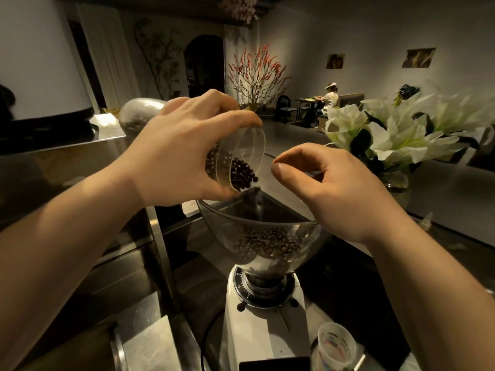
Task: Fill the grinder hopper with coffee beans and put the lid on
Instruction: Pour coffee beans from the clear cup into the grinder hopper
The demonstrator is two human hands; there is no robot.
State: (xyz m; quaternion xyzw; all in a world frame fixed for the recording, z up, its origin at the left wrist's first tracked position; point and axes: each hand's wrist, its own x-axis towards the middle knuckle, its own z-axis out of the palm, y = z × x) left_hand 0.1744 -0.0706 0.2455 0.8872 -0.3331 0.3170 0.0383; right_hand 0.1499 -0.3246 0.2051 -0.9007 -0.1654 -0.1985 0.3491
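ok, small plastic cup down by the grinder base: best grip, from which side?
Take the small plastic cup by its side wall just under the rim, coming from above and the right. It stands upright with its mouth open; the white grinder body sits close on its left, so that side is blocked. Its wall looks thin: a light pinch seems wise.

Above the hopper, which sits on the grinder and holds beans, the left hand tilts a cup, the right hand right of it, flowers behind right, a small cup in front right.
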